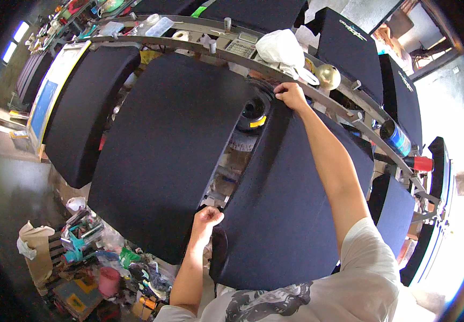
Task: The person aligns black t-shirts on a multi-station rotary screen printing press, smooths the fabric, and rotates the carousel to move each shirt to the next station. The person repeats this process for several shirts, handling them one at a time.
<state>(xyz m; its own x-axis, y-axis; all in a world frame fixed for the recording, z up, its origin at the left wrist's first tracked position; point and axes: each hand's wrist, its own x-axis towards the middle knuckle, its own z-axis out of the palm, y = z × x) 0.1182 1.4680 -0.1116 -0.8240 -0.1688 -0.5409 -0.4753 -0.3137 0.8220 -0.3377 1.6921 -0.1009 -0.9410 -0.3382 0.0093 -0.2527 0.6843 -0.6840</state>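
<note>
A black cloth-covered board [291, 204], its top slightly rounded, lies in front of me on the right. My left hand [209, 219] is closed at its near left corner, fingertips pinched on the edge of the black cloth. At the far left corner, my right hand [292, 96] reaches out with thumb and fingers pinched on the dark cloth edge. A second black-covered board [167, 145] lies to the left, across a narrow gap. A round black object with a yellow patch [253, 114] sits in the far end of that gap, beside my right hand.
Behind the boards runs a metal rail shelf [232, 52] with a white plastic bag [283, 49], a calculator [244, 44] and a gold-coloured ball [328, 77]. A blue can [395, 138] lies at the right. Clutter with a pink bucket [109, 282] fills the lower left.
</note>
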